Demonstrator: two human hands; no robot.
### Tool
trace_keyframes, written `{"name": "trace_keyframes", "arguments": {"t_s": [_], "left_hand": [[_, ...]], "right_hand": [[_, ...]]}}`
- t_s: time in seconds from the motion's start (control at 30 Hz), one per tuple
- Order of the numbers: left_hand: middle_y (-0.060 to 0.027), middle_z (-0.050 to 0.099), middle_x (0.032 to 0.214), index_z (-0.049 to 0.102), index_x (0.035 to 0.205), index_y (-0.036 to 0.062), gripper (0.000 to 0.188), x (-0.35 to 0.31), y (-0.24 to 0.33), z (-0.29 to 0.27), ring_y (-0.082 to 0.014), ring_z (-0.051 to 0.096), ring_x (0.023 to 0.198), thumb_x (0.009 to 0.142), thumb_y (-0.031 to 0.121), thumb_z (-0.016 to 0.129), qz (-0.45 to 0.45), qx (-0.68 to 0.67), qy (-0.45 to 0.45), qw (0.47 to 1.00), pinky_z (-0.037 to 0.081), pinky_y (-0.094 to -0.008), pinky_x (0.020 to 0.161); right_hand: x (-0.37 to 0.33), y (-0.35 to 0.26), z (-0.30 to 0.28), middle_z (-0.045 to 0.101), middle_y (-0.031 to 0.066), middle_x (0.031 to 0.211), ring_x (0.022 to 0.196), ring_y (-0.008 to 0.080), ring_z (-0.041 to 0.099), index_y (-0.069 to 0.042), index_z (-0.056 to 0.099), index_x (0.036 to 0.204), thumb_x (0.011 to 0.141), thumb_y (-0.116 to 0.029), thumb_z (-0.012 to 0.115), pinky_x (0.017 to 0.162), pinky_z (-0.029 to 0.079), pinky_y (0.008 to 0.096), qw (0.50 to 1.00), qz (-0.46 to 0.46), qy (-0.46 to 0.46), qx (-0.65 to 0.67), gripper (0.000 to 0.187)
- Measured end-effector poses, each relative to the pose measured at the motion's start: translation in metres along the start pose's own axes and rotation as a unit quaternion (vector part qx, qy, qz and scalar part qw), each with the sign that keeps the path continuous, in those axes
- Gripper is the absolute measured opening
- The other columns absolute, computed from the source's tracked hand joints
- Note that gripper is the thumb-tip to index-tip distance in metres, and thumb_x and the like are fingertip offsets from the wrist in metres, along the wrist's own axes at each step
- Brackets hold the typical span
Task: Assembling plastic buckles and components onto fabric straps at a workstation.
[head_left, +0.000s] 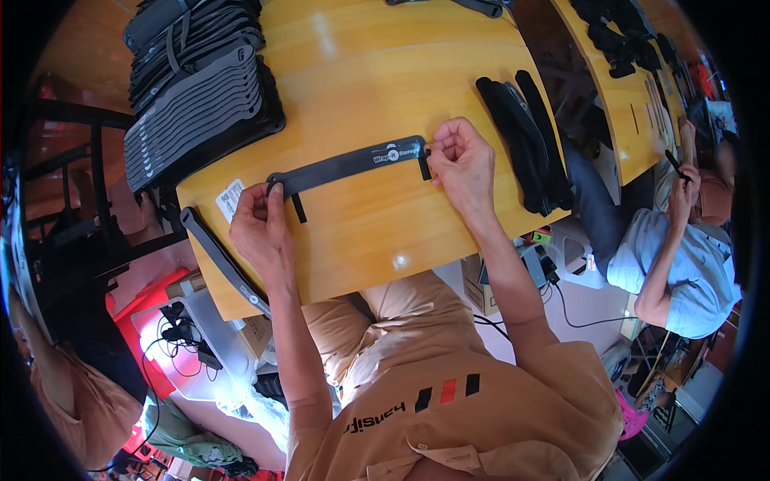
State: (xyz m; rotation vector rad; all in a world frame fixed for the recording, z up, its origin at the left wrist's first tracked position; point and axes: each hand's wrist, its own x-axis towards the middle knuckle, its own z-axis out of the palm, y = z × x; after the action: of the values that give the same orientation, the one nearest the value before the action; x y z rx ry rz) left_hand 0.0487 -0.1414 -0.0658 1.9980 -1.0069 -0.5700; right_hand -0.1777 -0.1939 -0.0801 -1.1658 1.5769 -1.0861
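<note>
A dark grey strap (341, 168) with white print and rounded ends is stretched level above the wooden table. My left hand (267, 228) pinches its left end between thumb and fingers. At the other end, my right hand (463, 164) pinches the strap's tip, with fingers curled. Below the strap, a short black strip (299, 208) shows near my left hand, and a second black strip (426, 167) near my right; whether they lie on the table I cannot tell. A white label (229, 199) lies beside my left hand.
Stacked grey straps (200, 120) fill the table's left side, with bundled dark straps (192, 48) behind. A single strap (224, 260) lies along the near left edge. Black straps (525, 144) lie at the right. A co-worker in light blue (682, 268) sits at another table (622, 152).
</note>
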Motion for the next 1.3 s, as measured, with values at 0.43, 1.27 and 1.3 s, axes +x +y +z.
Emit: {"name": "trace_keyframes", "arguments": {"t_s": [0.43,1.27,1.3], "left_hand": [[-0.0045,0.059,0.065,0.062,0.085,-0.0028,0.017,0.002,-0.007,0.003,-0.0091,0.052,0.061,0.08,0.014,0.064,0.028,0.036,0.017,0.999,0.041,-0.0226,0.057],[-0.0087,0.058,0.066,0.058,0.082,0.0048,0.012,0.0,-0.008,0.003,-0.0268,0.058,0.064,0.076,0.013,0.065,0.083,0.094,0.078,0.989,0.043,-0.0375,0.059],[-0.0088,0.058,0.066,0.058,0.085,0.0043,0.013,0.001,-0.01,0.003,-0.0272,0.058,0.065,0.076,0.012,0.065,0.096,0.102,0.079,0.987,0.043,-0.0379,0.059]], "right_hand": [[0.001,0.005,0.004,0.054,0.0036,0.058,0.05,0.0097,0.052,-0.001,0.053,0.074,0.068,0.002,0.063,0.05,0.044,0.0237,0.995,-0.067,0.022,-0.064,0.011],[0.011,0.014,0.002,0.056,0.0093,0.058,0.056,0.0221,0.057,-0.001,0.055,0.07,0.066,-0.005,0.064,0.057,0.047,0.0334,0.984,-0.113,0.01,-0.141,0.01],[0.011,0.013,0.002,0.056,0.0093,0.058,0.056,0.0221,0.057,-0.001,0.055,0.07,0.066,-0.005,0.064,0.057,0.047,0.0334,0.983,-0.116,0.01,-0.139,0.01]]}}
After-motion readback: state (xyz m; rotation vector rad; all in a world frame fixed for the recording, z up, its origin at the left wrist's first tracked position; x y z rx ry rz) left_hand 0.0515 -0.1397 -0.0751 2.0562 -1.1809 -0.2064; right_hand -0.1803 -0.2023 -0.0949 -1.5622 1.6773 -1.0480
